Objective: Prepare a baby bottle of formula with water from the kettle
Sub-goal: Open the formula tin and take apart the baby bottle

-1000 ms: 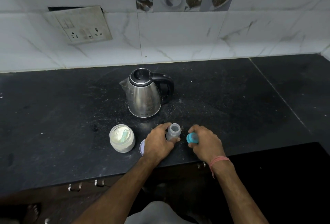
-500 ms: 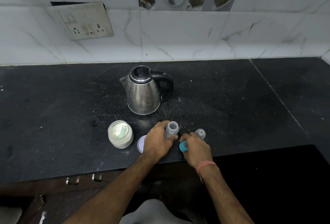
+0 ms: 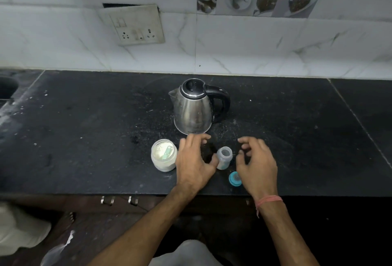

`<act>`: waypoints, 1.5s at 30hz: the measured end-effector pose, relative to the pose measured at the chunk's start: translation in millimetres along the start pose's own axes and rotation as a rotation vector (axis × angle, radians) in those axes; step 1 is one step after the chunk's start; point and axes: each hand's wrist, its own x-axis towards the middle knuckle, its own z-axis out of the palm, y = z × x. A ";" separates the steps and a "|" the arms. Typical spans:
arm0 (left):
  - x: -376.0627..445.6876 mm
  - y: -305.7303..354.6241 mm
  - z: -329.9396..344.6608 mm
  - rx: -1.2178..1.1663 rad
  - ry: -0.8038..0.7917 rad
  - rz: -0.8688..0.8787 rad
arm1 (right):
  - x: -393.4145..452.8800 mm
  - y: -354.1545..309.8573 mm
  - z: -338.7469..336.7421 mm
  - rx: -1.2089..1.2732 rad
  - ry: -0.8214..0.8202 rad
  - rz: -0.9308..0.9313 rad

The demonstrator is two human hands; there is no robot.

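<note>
The steel kettle (image 3: 194, 106) with a black lid and handle stands on the black counter (image 3: 84, 138), handle to the right. In front of it stands the small baby bottle (image 3: 224, 157), upright and uncapped. Its teal nipple ring (image 3: 234, 178) lies on the counter near the front edge. An open glass jar of white formula powder (image 3: 163, 155), with a pale green scoop inside, sits to the left. My left hand (image 3: 195, 159) hovers between jar and bottle, fingers loosely curled, thumb close to the bottle. My right hand (image 3: 256, 164) hovers right of the bottle, holding nothing.
A switch and socket plate (image 3: 135, 26) hangs on the tiled wall behind. A sink's edge (image 3: 6, 89) shows at far left. The counter's front edge (image 3: 106, 193) runs just below my wrists, with metal drawer handles (image 3: 108, 200) under it.
My left hand has let go of the bottle. My right hand has put the teal ring down on the counter. Both hands have lifted and moved toward the kettle.
</note>
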 end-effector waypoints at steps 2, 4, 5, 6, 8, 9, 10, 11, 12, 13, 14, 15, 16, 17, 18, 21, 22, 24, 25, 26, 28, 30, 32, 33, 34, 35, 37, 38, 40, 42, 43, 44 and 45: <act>1.1 -3.5 -14.5 -0.010 0.145 -0.002 | 7.6 -15.7 4.4 0.070 0.030 -0.063; 2.4 -14.6 -27.0 0.012 0.240 -0.044 | 12.2 -33.6 12.1 0.125 0.003 -0.118; 2.3 -22.2 -33.2 0.026 0.271 -0.084 | 14.8 -42.8 17.1 0.140 -0.023 -0.146; 1.2 -31.3 -38.9 0.032 0.288 -0.129 | 17.8 -51.1 23.1 0.149 -0.059 -0.180; -4.3 -54.6 -46.8 0.025 0.270 -0.239 | 21.2 -68.5 35.4 0.161 -0.156 -0.248; -6.3 -66.4 -49.4 0.025 0.237 -0.302 | 23.9 -77.1 41.0 0.156 -0.206 -0.274; -9.4 -77.1 -51.9 0.032 0.198 -0.360 | 27.3 -85.0 47.8 0.142 -0.260 -0.303; -13.2 -86.9 -53.7 0.040 0.162 -0.396 | 30.3 -92.9 54.4 0.116 -0.317 -0.335; -16.4 -95.3 -54.5 0.038 0.134 -0.403 | 33.2 -101.3 60.6 0.078 -0.376 -0.367; -19.7 -101.9 -54.9 0.028 0.113 -0.384 | 35.3 -109.6 66.0 0.034 -0.433 -0.397; -23.5 -105.7 -55.4 0.014 0.099 -0.353 | 36.8 -116.4 70.8 -0.006 -0.482 -0.425; -26.4 -108.1 -55.8 -0.008 0.096 -0.331 | 37.6 -123.4 75.2 -0.044 -0.523 -0.446; -27.8 -108.7 -55.8 -0.034 0.097 -0.326 | 38.7 -128.7 79.0 -0.089 -0.553 -0.462; -27.8 -106.7 -55.6 -0.058 0.100 -0.326 | 40.3 -131.7 81.1 -0.140 -0.574 -0.478; -26.5 -103.8 -55.3 -0.079 0.103 -0.325 | 43.3 -133.2 83.8 -0.212 -0.596 -0.498; -25.0 -99.8 -54.4 -0.128 0.101 -0.302 | 49.7 -137.6 90.8 -0.443 -0.640 -0.588; -23.4 -97.3 -54.0 -0.122 0.096 -0.292 | 51.3 -139.3 90.7 -0.493 -0.637 -0.607; -26.3 -110.0 -58.5 -0.115 0.097 -0.352 | 49.7 -156.9 105.7 -0.554 -0.674 -0.637; -27.4 -109.4 -58.5 -0.111 0.096 -0.347 | 48.8 -158.4 105.4 -0.556 -0.661 -0.621; -29.6 -110.8 -58.6 -0.103 0.095 -0.342 | 47.7 -159.6 106.5 -0.556 -0.654 -0.601; -27.2 -110.3 -59.9 -0.103 0.094 -0.338 | 51.4 -163.2 107.4 -0.543 -0.648 -0.569; -24.4 -108.9 -61.2 -0.107 0.099 -0.337 | 53.2 -163.3 108.1 -0.517 -0.641 -0.548; -23.6 -109.2 -61.1 -0.102 0.099 -0.341 | 51.0 -164.1 106.8 -0.489 -0.616 -0.546; -24.3 -109.3 -61.0 -0.098 0.099 -0.345 | 49.4 -163.5 105.8 -0.466 -0.596 -0.549; -24.4 -109.4 -61.0 -0.094 0.097 -0.347 | 48.3 -161.8 105.0 -0.440 -0.572 -0.551; -24.3 -110.0 -60.6 -0.090 0.095 -0.348 | 47.2 -159.4 103.8 -0.413 -0.550 -0.548; -25.1 -110.2 -60.0 -0.088 0.099 -0.349 | 44.7 -153.3 101.5 -0.356 -0.520 -0.530; -25.4 -110.0 -59.9 -0.089 0.102 -0.349 | 43.8 -150.2 100.2 -0.326 -0.507 -0.516; -25.2 -110.1 -58.8 -0.082 0.106 -0.347 | 41.8 -145.8 97.0 -0.286 -0.475 -0.488; -24.8 -110.4 -58.5 -0.079 0.104 -0.354 | 39.4 -143.8 95.4 -0.268 -0.452 -0.475; -24.6 -110.9 -58.3 -0.079 0.103 -0.354 | 37.8 -143.4 94.8 -0.258 -0.447 -0.471; -24.4 -111.5 -57.9 -0.076 0.102 -0.353 | 36.6 -143.1 94.2 -0.248 -0.445 -0.467; -24.2 -112.2 -57.6 -0.074 0.098 -0.352 | 35.9 -142.5 93.8 -0.235 -0.441 -0.464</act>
